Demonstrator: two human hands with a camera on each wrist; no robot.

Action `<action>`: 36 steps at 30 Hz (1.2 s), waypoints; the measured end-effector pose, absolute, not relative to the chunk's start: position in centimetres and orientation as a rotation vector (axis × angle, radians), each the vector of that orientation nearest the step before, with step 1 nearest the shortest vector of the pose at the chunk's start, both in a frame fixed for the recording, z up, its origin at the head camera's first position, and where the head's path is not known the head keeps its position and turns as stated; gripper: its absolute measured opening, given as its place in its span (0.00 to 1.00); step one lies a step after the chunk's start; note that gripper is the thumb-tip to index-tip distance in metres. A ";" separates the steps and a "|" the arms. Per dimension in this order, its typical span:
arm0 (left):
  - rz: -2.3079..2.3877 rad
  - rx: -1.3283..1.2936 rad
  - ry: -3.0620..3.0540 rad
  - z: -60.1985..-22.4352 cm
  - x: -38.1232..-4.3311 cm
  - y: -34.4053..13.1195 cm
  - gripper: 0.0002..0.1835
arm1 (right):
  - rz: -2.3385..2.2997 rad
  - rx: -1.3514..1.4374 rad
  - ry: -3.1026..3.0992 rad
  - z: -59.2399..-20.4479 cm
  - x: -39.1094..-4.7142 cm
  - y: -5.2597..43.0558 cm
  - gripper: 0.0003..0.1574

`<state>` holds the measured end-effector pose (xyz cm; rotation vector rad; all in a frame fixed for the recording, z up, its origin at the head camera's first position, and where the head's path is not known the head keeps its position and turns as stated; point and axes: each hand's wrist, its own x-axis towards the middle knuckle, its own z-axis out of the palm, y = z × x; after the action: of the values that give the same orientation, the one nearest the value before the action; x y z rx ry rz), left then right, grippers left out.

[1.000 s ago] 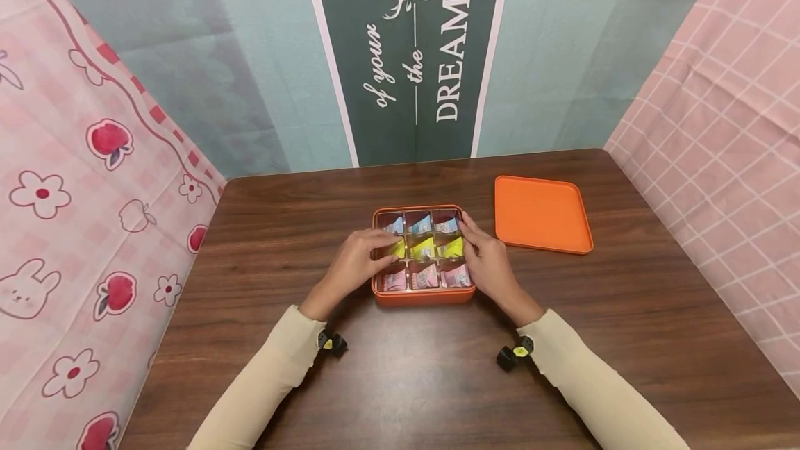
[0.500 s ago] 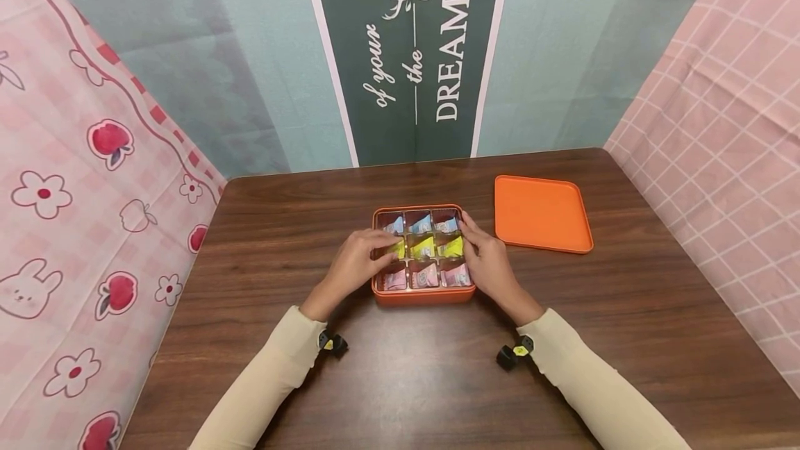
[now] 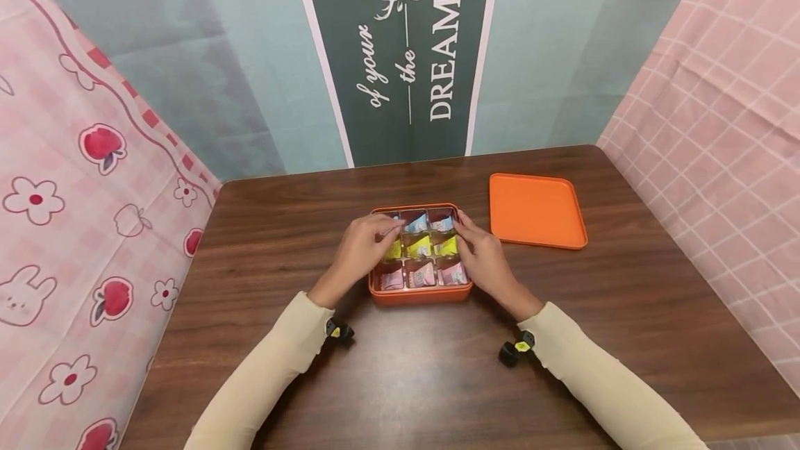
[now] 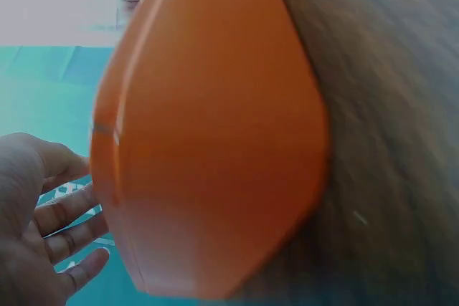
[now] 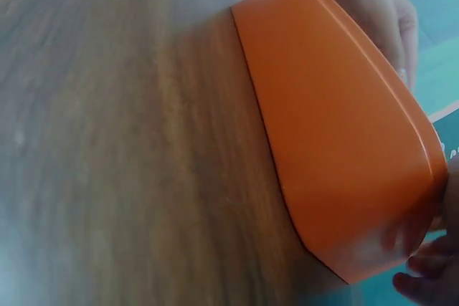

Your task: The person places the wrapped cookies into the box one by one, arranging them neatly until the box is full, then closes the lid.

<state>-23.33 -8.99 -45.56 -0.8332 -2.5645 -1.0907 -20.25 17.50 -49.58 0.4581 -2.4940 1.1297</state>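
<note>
An orange box [image 3: 421, 296] stands on the table, its clear tray divided into compartments. Blue-wrapped candies [image 3: 417, 223] fill the far row, yellow ones [image 3: 419, 247] the middle, and pink ones [image 3: 421, 275] the near row. Over the far-left compartment, my left hand [image 3: 361, 245] has its thumb and index fingertip close together, partly hiding the blue candy there. In the left wrist view its fingers [image 4: 68, 213] look loosely extended past the box rim. My right hand [image 3: 490, 262] holds the box's right side at the rim; the right wrist view shows its fingertips at the far corner.
An orange lid [image 3: 537, 210] lies flat on the wooden table [image 3: 262, 228], behind and to the right of the box. Cloth with fruit prints [image 3: 100, 151] hangs at the left, a pink checked cloth [image 3: 719, 151] at the right.
My left hand has shifted away from me, from the yellow candy in the left column to the blue one behind it. My right hand stays on the box; the head view has turned slightly.
</note>
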 end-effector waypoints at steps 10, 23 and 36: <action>-1.273 -0.944 -2.582 -43.8 -24.4 -4.4 0.20 | 1.003 0.419 -2.422 -46.3 -20.7 21.7 0.23; -1.701 -0.979 -2.689 -42.0 -26.0 1.7 0.28 | 0.841 0.192 -2.457 -45.1 -21.6 28.7 0.24; -2.201 -0.800 -2.724 -42.3 -27.8 7.3 0.33 | 0.822 -0.119 -2.619 -46.3 -22.7 34.1 0.32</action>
<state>-27.76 7.29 -42.26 -0.7999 -2.7245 -2.2010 -22.72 34.09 -46.29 -0.1187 -2.6192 0.8224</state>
